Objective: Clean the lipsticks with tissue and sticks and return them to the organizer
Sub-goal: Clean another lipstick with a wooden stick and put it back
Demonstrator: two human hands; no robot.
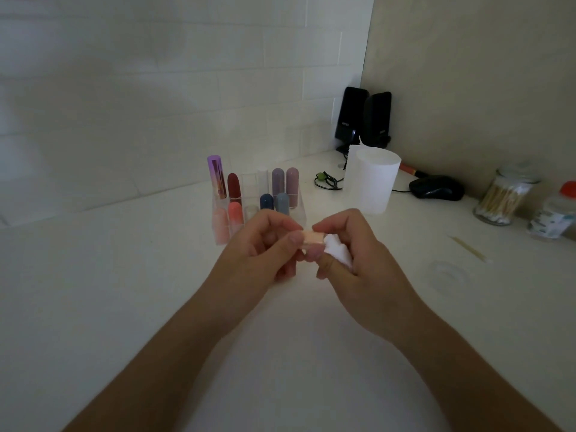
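The left grip [265, 249] and right grip [355, 263] meet, both curled (pinching).

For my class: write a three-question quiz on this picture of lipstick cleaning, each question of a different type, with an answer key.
1. Fill in: the loose wooden stick lies on the counter on the person's ____ side.
2. True or false: the right hand holds a white tissue.
3. The peach lipstick is: A) lying on the counter; B) wrapped out of sight in the tissue; C) gripped by the left hand.
Key: 1 right; 2 true; 3 C.
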